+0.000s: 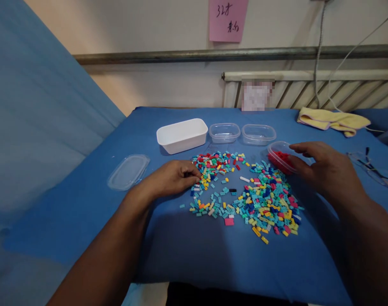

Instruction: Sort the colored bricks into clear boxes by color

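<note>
A spread of several small coloured bricks (244, 191) lies on the blue cloth of the table (213, 259). My left hand (173, 176) rests palm down at the left edge of the spread, its fingers curled and pinched together at the bricks; what they hold is hidden. My right hand (324, 168) grips a small clear tub with red bricks in it (278, 158), tilted on its side at the right edge of the spread.
A white tub (182, 135) and two clear tubs (224, 132) (258, 134) stand in a row behind the bricks. A clear lid (128, 171) lies at the left. A yellow cloth (334, 120) and glasses (372, 169) lie at the right.
</note>
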`<state>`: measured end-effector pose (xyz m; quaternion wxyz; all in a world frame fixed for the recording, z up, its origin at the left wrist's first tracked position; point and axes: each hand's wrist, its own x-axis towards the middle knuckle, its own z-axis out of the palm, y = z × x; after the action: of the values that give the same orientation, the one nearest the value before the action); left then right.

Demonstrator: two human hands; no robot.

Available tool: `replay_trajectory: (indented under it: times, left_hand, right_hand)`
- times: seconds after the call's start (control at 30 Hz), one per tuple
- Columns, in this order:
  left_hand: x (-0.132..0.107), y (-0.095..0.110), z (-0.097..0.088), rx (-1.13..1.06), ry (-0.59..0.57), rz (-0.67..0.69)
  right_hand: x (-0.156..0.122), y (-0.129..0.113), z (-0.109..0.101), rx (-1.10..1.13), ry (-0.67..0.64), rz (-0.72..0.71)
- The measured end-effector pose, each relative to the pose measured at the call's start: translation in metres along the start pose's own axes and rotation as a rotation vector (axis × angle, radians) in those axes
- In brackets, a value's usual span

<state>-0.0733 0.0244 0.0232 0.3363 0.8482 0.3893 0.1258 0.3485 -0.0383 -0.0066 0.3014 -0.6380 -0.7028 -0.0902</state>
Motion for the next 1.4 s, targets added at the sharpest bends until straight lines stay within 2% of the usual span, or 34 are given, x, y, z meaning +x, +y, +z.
replay_trajectory:
  times: [0.1, 0.2, 0.33, 0.43, 0.53, 0.63, 0.7, 0.9, 1.0, 1.07, 1.17, 1.23, 1.3, 1.4]
  left_hand:
    - [-0.002, 0.002, -0.001, 0.07, 0.017, 0.043]
    - [-0.001, 0.003, 0.0, 0.199, 0.073, 0.083]
    - [0.003, 0.008, 0.016, 0.339, 0.093, 0.176]
    - [0.007, 0.013, 0.031, 0.328, 0.08, 0.281]
    - [0.008, 0.014, 0.034, 0.298, 0.158, 0.324]
    - [0.008, 0.009, 0.027, 0.332, 0.252, 0.254]
    - [0.008, 0.007, 0.023, 0.371, 0.254, 0.206]
    - [0.002, 0.012, 0.018, 0.374, 0.05, 0.209]
    - [-0.001, 0.017, 0.017, 0.336, -0.034, 0.217]
    - [-0.001, 0.017, 0.016, 0.343, -0.012, 0.203]
    - [0.0, 0.014, 0.014, 0.383, 0.11, 0.135]
    - [0.001, 0.013, 0.013, 0.395, 0.152, 0.107]
    - [0.002, 0.012, 0.015, 0.378, 0.129, 0.122]
    - [0.002, 0.013, 0.018, 0.346, 0.056, 0.152]
  right_hand:
    - [-0.001, -0.017, 0.002, 0.054, 0.046, -0.069]
    - [-0.002, -0.041, 0.008, 0.178, -0.008, -0.182]
    - [-0.003, -0.078, 0.025, 0.342, -0.196, -0.356]
    - [-0.003, -0.102, 0.039, 0.378, -0.344, -0.459]
    - [-0.004, -0.115, 0.047, 0.359, -0.491, -0.569]
    - [-0.006, -0.117, 0.044, 0.354, -0.548, -0.632]
    - [-0.007, -0.114, 0.039, 0.365, -0.536, -0.654]
    - [-0.012, -0.105, 0.029, 0.384, -0.47, -0.69]
    - [-0.013, -0.099, 0.025, 0.41, -0.44, -0.656]
    - [-0.012, -0.094, 0.024, 0.414, -0.384, -0.582]
    - [-0.01, -0.092, 0.029, 0.393, -0.281, -0.464]
    - [-0.008, -0.095, 0.035, 0.381, -0.251, -0.435]
    - [-0.006, -0.101, 0.043, 0.38, -0.274, -0.451]
    - [-0.004, -0.11, 0.049, 0.36, -0.375, -0.505]
